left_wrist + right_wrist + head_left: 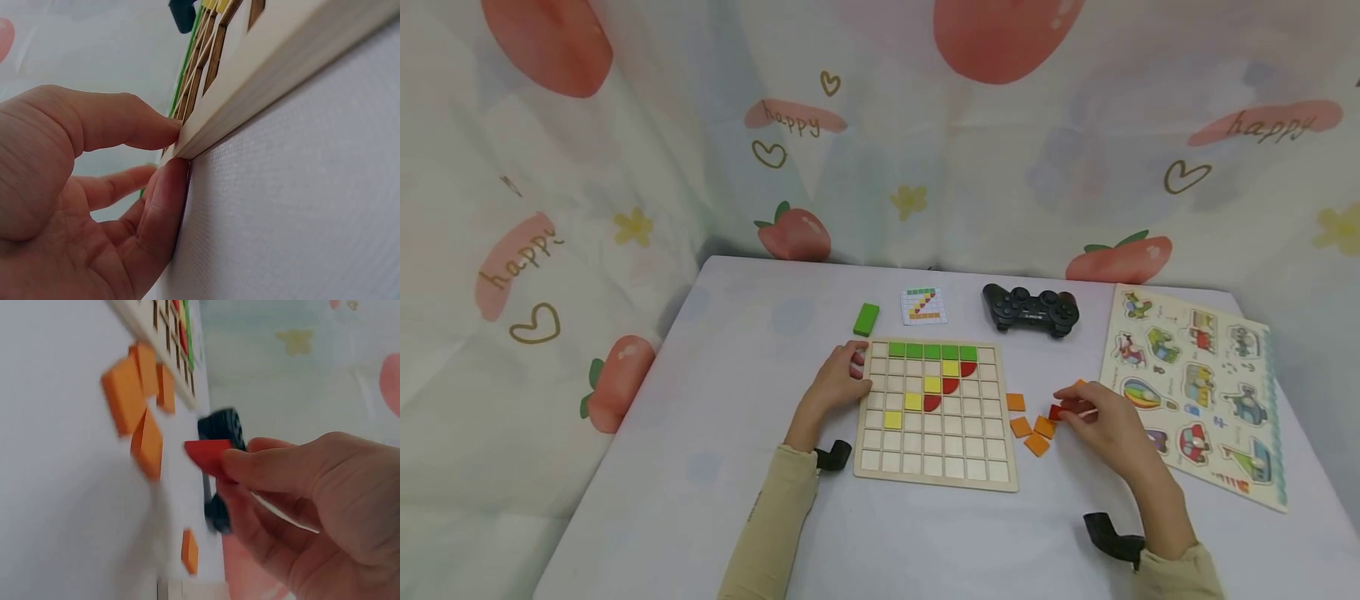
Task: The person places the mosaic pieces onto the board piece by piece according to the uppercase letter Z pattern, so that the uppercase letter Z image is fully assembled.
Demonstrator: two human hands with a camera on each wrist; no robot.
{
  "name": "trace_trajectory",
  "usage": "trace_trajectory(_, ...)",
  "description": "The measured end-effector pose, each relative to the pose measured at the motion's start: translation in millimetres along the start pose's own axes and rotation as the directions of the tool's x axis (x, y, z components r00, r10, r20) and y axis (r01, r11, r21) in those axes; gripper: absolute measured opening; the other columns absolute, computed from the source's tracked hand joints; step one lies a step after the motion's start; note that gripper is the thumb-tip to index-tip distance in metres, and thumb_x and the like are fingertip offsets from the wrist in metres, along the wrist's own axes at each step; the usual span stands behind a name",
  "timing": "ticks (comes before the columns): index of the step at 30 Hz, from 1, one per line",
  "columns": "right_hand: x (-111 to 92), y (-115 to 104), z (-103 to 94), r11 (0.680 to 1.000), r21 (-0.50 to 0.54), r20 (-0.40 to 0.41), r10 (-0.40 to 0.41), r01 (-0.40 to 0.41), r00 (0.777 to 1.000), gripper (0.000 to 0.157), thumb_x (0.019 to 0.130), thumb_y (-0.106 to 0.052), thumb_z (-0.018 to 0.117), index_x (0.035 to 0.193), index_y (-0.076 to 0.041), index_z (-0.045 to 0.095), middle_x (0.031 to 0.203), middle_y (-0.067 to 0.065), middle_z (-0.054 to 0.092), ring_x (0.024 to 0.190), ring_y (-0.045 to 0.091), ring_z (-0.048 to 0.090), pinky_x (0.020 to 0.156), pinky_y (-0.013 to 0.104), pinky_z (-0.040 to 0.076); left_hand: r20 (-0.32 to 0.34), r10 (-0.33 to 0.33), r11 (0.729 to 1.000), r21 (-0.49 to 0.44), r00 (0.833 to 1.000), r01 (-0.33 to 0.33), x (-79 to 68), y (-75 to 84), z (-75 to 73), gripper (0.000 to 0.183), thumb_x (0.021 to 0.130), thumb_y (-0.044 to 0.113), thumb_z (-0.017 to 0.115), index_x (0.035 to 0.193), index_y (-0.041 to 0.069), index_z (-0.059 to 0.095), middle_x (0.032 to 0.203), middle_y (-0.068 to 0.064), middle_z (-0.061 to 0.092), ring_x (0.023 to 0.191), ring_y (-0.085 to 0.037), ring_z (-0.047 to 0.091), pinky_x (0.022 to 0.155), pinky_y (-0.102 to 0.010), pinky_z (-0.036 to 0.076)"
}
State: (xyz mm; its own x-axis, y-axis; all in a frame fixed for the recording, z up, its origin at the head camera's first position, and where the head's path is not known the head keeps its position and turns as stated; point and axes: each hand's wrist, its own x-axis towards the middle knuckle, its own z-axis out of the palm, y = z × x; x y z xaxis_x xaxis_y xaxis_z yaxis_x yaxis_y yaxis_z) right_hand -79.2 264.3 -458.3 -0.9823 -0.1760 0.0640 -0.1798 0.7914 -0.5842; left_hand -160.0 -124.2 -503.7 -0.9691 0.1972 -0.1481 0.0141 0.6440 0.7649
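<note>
Head view shows me the right hand [1108,423] pinching a red quarter-round block [1055,412], left hand [832,382] gripping a wooden grid board [932,442] by its left edge.

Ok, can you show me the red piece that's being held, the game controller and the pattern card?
Held red piece [205,454]: right wrist view, uncovered part of its face.
Game controller [1032,313]: head view, middle of its body.
Pattern card [924,307]: head view, its printed middle.

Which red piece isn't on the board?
The red piece pinched in the right hand, held off the board; the other three red pieces sit in the board's grid beside yellow squares.
</note>
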Motion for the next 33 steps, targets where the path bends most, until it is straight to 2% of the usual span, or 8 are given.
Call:
trace_trajectory(2,7.3,-8.4,4.8,0.999,0.026,-0.026,-0.031,0.032,0.999,0.028,0.082,0.008,0.072,0.109,0.003,0.068,0.099,0.016,0.067,0.086,0.029,0.064,0.073,0.031,0.056,-0.004,-0.002,1.0,-0.003,1.0,0.002,-0.3,0.3,-0.1,0.065,0.08,0.004,0.071,0.141,0.005,0.047,0.109,-0.011,0.054,0.094,-0.022,0.058,0.079,-0.035,0.047)
trace_trajectory(5,18.4,-23.3,17.4,0.997,0.07,-0.02,-0.031,0.032,0.999,0.028,0.084,0.007,0.07,0.112,0.003,0.067,0.102,0.016,0.067,0.088,0.029,0.064,0.077,0.037,0.056,0.001,-0.011,1.0,-0.007,1.0,0.011,-1.0,0.8,-0.6,0.065,0.08,0.005,0.071,0.141,0.005,0.047,0.11,-0.011,0.054,0.095,-0.022,0.058,0.08,-0.035,0.048)
trace_trajectory(11,35.9,-53.3,57.6,0.977,0.215,0.025,-0.016,0.01,1.0,0.024,0.086,0.007,0.069,0.11,0.001,0.068,0.1,0.013,0.07,0.088,0.026,0.065,0.076,0.033,0.054,0.002,-0.025,1.0,-0.006,1.0,0.025,-2.1,0.2,-0.7,0.065,0.081,0.005,0.072,0.141,0.005,0.047,0.109,-0.01,0.054,0.094,-0.022,0.057,0.079,-0.035,0.048)
trace_trajectory(16,43.1,-79.0,85.7,0.956,0.295,0.072,-0.017,-0.005,0.997,0.022,0.086,0.007,0.067,0.106,-0.001,0.069,0.099,0.011,0.071,0.087,0.024,0.066,0.077,0.036,0.055,0.005,-0.021,1.0,-0.009,1.0,0.021,-0.6,0.7,-0.9,0.065,0.081,0.005,0.072,0.141,0.005,0.047,0.109,-0.01,0.054,0.094,-0.022,0.057,0.079,-0.035,0.048)
trace_trajectory(19,44.9,-93.9,98.0,0.95,0.313,0.091,-0.02,-0.01,0.996,0.022,0.086,0.005,0.069,0.106,-0.002,0.07,0.099,0.008,0.071,0.087,0.021,0.065,0.077,0.035,0.055,0.004,-0.025,1.0,-0.002,1.0,0.025,0.2,0.7,-1.0,0.065,0.081,0.005,0.072,0.141,0.006,0.047,0.109,-0.01,0.054,0.094,-0.021,0.057,0.079,-0.035,0.048)
trace_trajectory(24,45.5,-111.8,113.2,0.947,0.321,0.099,-0.062,0.027,0.993,0.023,0.083,0.007,0.071,0.104,-0.003,0.071,0.093,0.005,0.07,0.082,0.017,0.063,0.075,0.032,0.054,0.003,-0.02,1.0,-0.003,1.0,0.02,0.7,-0.6,-0.7,0.065,0.081,0.006,0.072,0.141,0.006,0.047,0.109,-0.009,0.054,0.093,-0.021,0.057,0.078,-0.034,0.048)
trace_trajectory(33,44.1,-120.5,126.9,0.971,0.226,0.074,-0.095,0.076,0.993,0.019,0.081,0.003,0.073,0.097,-0.009,0.072,0.086,-0.002,0.067,0.078,0.013,0.062,0.072,0.031,0.052,0.009,-0.019,1.0,0.001,1.0,0.019,1.5,-1.1,0.4,0.065,0.081,0.006,0.072,0.141,0.006,0.047,0.109,-0.01,0.054,0.094,-0.021,0.057,0.079,-0.034,0.048)
